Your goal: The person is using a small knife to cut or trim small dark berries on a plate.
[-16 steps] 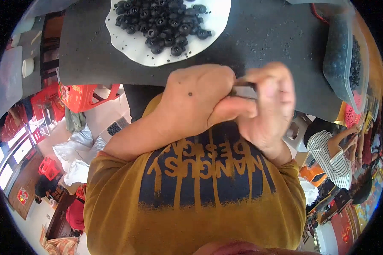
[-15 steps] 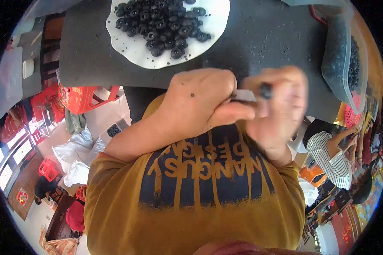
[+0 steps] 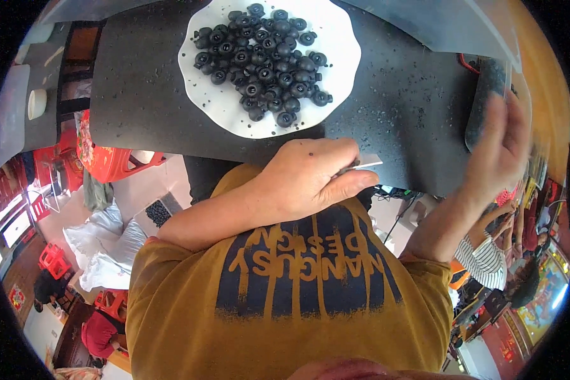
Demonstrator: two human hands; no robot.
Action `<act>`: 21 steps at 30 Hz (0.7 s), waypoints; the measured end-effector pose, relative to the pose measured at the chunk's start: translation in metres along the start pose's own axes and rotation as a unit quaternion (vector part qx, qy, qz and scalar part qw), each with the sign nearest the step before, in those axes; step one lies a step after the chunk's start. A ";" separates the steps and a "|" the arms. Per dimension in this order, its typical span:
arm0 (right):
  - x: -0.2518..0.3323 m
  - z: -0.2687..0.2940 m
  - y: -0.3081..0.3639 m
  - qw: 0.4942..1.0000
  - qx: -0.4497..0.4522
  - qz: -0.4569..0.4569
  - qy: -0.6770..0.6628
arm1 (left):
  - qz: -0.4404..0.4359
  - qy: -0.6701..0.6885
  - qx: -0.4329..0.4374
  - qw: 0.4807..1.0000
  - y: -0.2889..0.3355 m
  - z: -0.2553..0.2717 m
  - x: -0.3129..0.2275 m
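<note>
My left hand (image 3: pixel 313 171) is closed around a small knife, in front of my chest at the table's near edge. Its pale flat blade (image 3: pixel 368 162) sticks out to the right between thumb and forefinger; the handle is mostly hidden. My right hand (image 3: pixel 503 145) is raised at the far right, beside a clear plastic container (image 3: pixel 478 104). Its stretched fingers look apart, though blurred, and I see nothing held in them. Beyond my left hand, a white wavy-rimmed plate (image 3: pixel 202 104) bears a heap of small round black rubber-like parts (image 3: pixel 253 88) with ring-shaped openings.
Black crumbs dot the dark tabletop (image 3: pixel 133 82). A translucent bin (image 3: pixel 437 25) stands at the far right. Red stools (image 3: pixel 117 158), white sacks (image 3: pixel 104 244) and a box of black parts (image 3: pixel 158 212) are on the left. A person in a striped top (image 3: pixel 484 259) is at the right.
My right hand has moved from beside the blade out to the container on the right; the black part seen in it no longer shows. My left hand keeps the knife. The view has shifted slightly.
</note>
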State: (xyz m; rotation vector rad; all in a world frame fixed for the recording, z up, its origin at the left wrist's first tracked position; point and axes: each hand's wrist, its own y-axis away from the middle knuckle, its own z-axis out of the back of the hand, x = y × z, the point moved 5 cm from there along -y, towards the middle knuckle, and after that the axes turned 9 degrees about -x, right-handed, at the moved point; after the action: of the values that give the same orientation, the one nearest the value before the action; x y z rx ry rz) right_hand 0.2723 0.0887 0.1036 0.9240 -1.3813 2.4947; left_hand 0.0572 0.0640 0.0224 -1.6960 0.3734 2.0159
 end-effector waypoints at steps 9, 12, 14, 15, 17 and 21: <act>0.104 -0.139 0.037 0.866 0.427 0.227 -0.126 | -0.049 0.018 -0.020 0.998 0.009 0.008 0.006; 0.097 -0.155 0.053 0.851 0.433 0.290 -0.064 | -0.048 0.036 -0.027 0.998 0.010 0.013 0.007; 0.096 -0.158 0.059 0.857 0.394 0.328 -0.054 | -0.044 0.042 -0.030 0.998 0.009 0.014 0.008; 0.096 -0.159 0.059 0.866 0.388 0.310 -0.057 | -0.044 0.048 -0.029 0.997 0.010 0.014 0.010; 0.093 -0.163 0.059 0.875 0.381 0.293 -0.059 | -0.047 0.053 -0.027 0.997 0.009 0.015 0.010; 0.079 -0.163 0.055 0.886 0.376 0.269 -0.023 | -0.050 0.052 -0.018 0.997 0.004 0.015 0.003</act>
State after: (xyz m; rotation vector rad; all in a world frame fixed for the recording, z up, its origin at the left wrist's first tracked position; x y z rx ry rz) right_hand 0.1150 0.1765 0.0464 0.7592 -0.6965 3.5757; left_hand 0.0417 0.0684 0.0221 -1.8090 0.2826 1.8790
